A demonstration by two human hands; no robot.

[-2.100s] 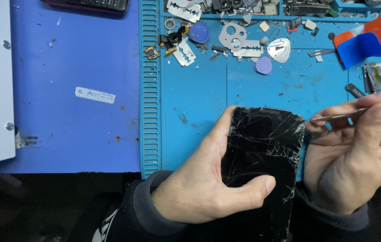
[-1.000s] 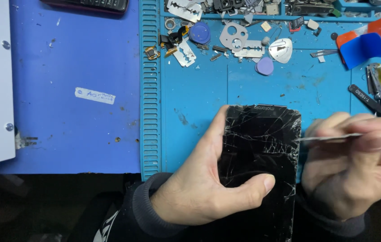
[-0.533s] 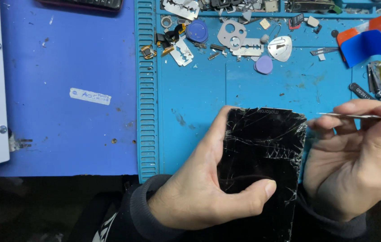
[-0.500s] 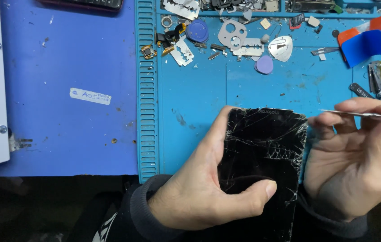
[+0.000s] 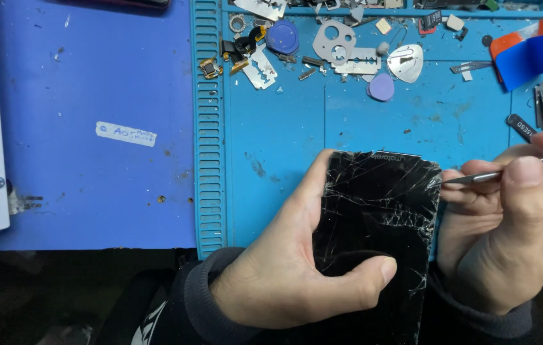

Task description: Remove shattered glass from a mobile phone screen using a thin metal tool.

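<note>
Phone (image 5: 373,217) in left fingers (image 5: 322,179), tweezers (image 5: 476,177) seemingly touching

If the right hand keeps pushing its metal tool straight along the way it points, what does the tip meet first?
The right hand aims the thin metal tool leftward. Its tip sits at the upper right edge of the cracked phone, so it would likely meet that edge first, though depth is hard to judge. The left hand grips the phone.

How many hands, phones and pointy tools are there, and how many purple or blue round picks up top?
Hands: 2, the left hand and the right hand
Cracked phone: 1
Metal tweezers: 1
Picks: 2, a blue pick and a purple pick
Total: 6
</note>
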